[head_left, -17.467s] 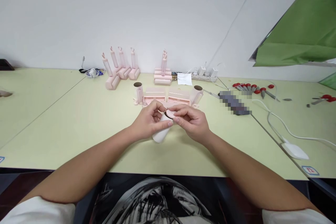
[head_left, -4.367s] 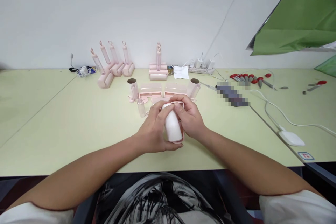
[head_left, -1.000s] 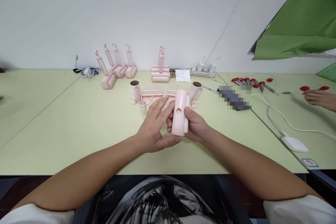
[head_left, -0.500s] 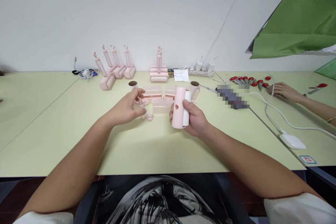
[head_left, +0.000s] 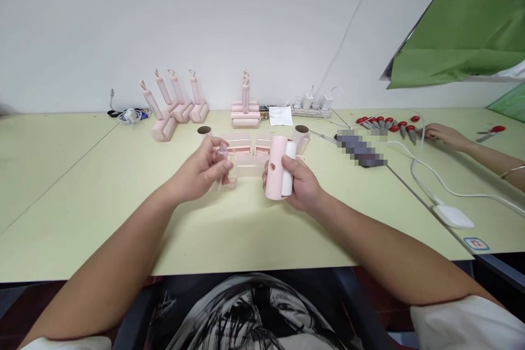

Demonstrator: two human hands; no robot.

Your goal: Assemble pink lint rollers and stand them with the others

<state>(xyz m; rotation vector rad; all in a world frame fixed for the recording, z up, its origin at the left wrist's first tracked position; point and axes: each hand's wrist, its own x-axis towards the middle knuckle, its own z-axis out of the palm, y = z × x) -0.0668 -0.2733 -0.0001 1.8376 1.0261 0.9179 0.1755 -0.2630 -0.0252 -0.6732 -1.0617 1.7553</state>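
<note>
My right hand (head_left: pixel 301 183) is wrapped round a pink cylindrical case (head_left: pixel 275 168) with a white roll (head_left: pixel 289 168) showing at its right side and a small hole in its front. It is held upright above the table. To the left, my left hand (head_left: pixel 203 170) pinches a small clear plastic piece (head_left: pixel 222 152), partly hidden by the fingers. Between and behind my hands lie pink, open trays (head_left: pixel 240 150) and a translucent pink cover (head_left: pixel 250 165). A pink tube with a brown cardboard rim (head_left: pixel 302 129) stands behind the held case.
Pink rollers with upright handles (head_left: pixel 163 128) stand at the back left, more (head_left: pixel 245 118) at back centre. A power strip (head_left: pixel 314 112), white paper (head_left: pixel 281 116), blurred dark object (head_left: pixel 361 149) and cables lie right. Another person's hand (head_left: pixel 445 135) is beside red-capped items (head_left: pixel 403 127).
My left hand's fingers have closed on the small clear piece and lifted it slightly. My right hand still holds the pink case. The whole view has shifted a little.
</note>
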